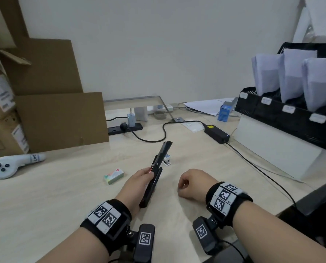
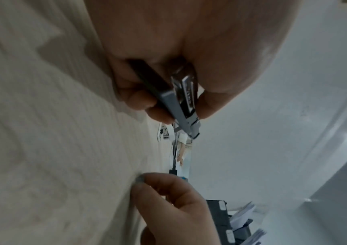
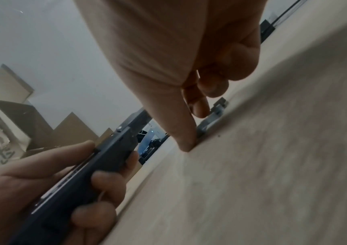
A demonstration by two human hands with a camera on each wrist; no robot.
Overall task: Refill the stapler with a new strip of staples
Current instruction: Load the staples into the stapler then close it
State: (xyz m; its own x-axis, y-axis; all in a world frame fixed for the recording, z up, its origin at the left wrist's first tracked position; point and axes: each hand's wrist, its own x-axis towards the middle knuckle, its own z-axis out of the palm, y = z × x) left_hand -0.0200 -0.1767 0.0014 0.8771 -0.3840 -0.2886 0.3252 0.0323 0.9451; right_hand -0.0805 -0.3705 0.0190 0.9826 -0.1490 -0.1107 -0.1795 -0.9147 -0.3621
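My left hand (image 1: 147, 174) grips a black stapler (image 1: 159, 160) by its base, above the middle of the wooden table (image 1: 63, 196). The stapler is hinged open, its top arm raised and pointing away from me. The left wrist view shows the stapler (image 2: 168, 99) held between thumb and fingers. My right hand (image 1: 183, 186) rests on the table just right of the stapler, fingers curled. Its thumb and forefinger pinch a small grey strip of staples (image 3: 214, 116) against the table top. A small green and white staple box (image 1: 113, 176) lies left of the stapler.
Cardboard boxes (image 1: 59, 120) and a white controller (image 1: 6, 168) sit at the left. Behind the stapler are a small white and blue object (image 1: 167, 160), a power strip (image 1: 124, 128) and a black power adapter (image 1: 216, 133) whose cable runs right. Black paper trays (image 1: 291, 114) stand at the right.
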